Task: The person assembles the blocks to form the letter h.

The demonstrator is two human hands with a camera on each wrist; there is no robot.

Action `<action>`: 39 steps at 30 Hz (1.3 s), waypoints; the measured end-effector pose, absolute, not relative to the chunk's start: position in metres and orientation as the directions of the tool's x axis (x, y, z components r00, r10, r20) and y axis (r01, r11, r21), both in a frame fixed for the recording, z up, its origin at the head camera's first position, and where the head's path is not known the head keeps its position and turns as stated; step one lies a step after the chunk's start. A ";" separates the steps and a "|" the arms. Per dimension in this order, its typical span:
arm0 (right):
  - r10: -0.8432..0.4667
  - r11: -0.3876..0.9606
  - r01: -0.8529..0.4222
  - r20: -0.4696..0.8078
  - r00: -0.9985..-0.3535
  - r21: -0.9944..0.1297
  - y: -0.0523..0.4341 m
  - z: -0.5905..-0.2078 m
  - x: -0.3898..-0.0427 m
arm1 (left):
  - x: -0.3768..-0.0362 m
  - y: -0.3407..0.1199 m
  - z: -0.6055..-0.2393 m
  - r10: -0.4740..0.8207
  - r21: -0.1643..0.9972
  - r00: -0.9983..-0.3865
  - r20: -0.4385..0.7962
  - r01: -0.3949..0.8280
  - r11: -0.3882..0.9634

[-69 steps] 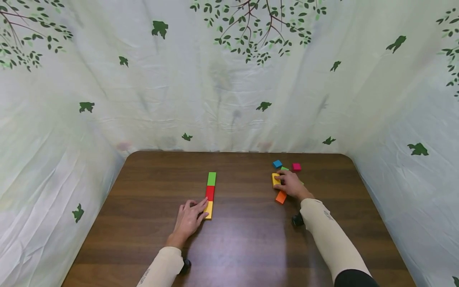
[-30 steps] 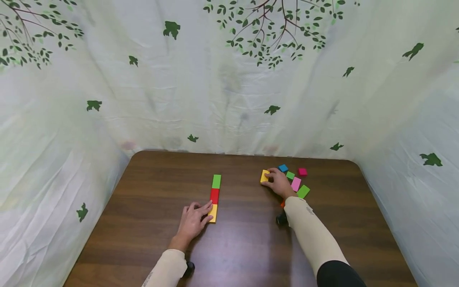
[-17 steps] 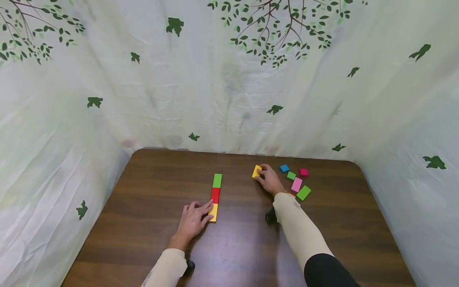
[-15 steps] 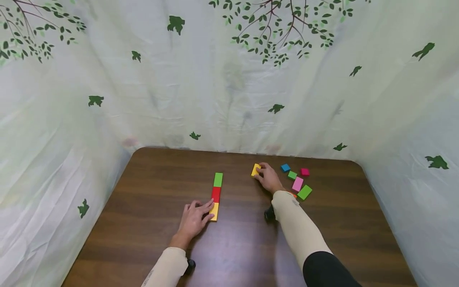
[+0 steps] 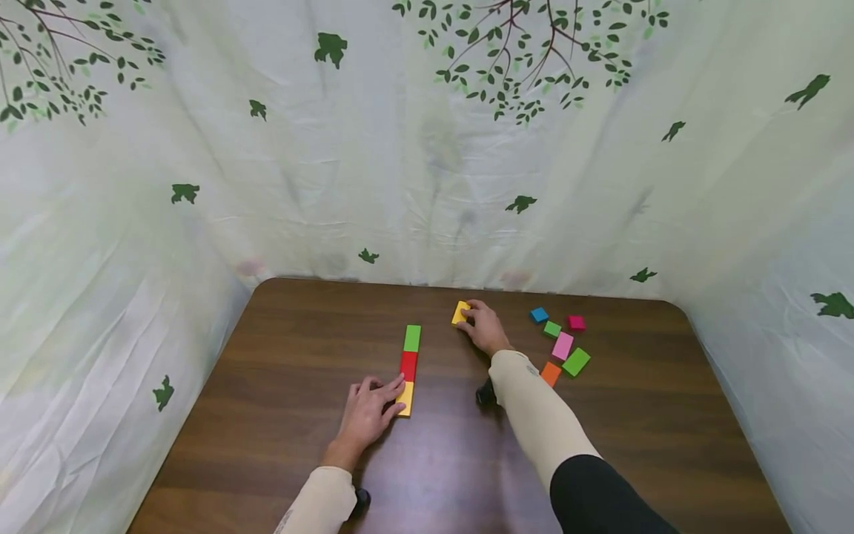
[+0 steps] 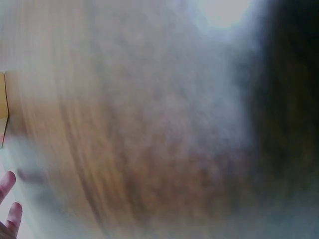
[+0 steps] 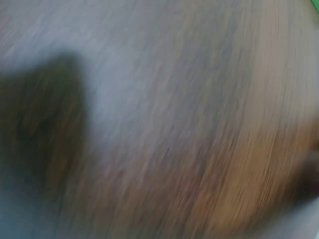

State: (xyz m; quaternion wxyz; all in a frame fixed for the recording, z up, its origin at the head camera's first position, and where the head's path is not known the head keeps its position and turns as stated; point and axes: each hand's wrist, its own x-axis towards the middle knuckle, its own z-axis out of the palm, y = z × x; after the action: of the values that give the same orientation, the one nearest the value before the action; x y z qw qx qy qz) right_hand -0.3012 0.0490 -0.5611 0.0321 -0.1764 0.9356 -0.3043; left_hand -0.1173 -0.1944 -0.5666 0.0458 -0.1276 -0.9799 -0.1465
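Observation:
In the head view, my right hand (image 5: pixel 485 329) pinches a yellow block (image 5: pixel 459 313) between thumb and fingers, near the far side of the table. My left hand (image 5: pixel 367 411) rests at the near end of a straight row, fingertips touching the left part of another yellow block (image 5: pixel 405 400). Beyond it in that row lie a red block (image 5: pixel 408 365) and a green block (image 5: pixel 412 338), end to end. The left wrist view catches only the edge of a yellow block (image 6: pixel 3 97) and some fingertips (image 6: pixel 14 214). The right wrist view is mostly blurred tabletop.
Right of my right hand lie loose blocks: blue (image 5: pixel 539 315), small green (image 5: pixel 551 328), crimson (image 5: pixel 577 322), pink (image 5: pixel 563 346), larger green (image 5: pixel 576 362) and orange (image 5: pixel 550 373). The brown wooden table (image 5: pixel 320 326) ends at a leaf-patterned curtain (image 5: pixel 400 185) behind.
My right hand has carried the yellow block leftward, away from the loose blocks, toward the row's far end. The orange block shows again beside the forearm. My left hand keeps its place at the row.

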 end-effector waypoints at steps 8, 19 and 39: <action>-0.429 0.727 -0.380 0.055 -0.902 -0.572 0.027 -0.563 -0.306 | -0.114 -0.195 -0.566 0.241 0.282 -0.962 0.126 0.268 0.921; -0.483 0.699 -0.427 0.062 -0.873 -0.574 0.001 -0.562 -0.304 | -0.115 -0.197 -0.566 0.252 0.291 -0.958 0.137 0.282 0.914; -0.521 0.675 -0.462 0.071 -0.850 -0.576 -0.024 -0.562 -0.308 | -0.116 -0.199 -0.566 0.250 0.319 -0.956 0.151 0.287 0.903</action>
State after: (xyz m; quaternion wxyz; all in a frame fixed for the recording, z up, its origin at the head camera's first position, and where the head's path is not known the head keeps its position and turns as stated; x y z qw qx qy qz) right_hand -0.3075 -0.0240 -0.5621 0.0498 -0.2689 0.9137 -0.3005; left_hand -0.1162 -0.1991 -0.5657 0.0531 -0.1378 -0.9741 -0.1714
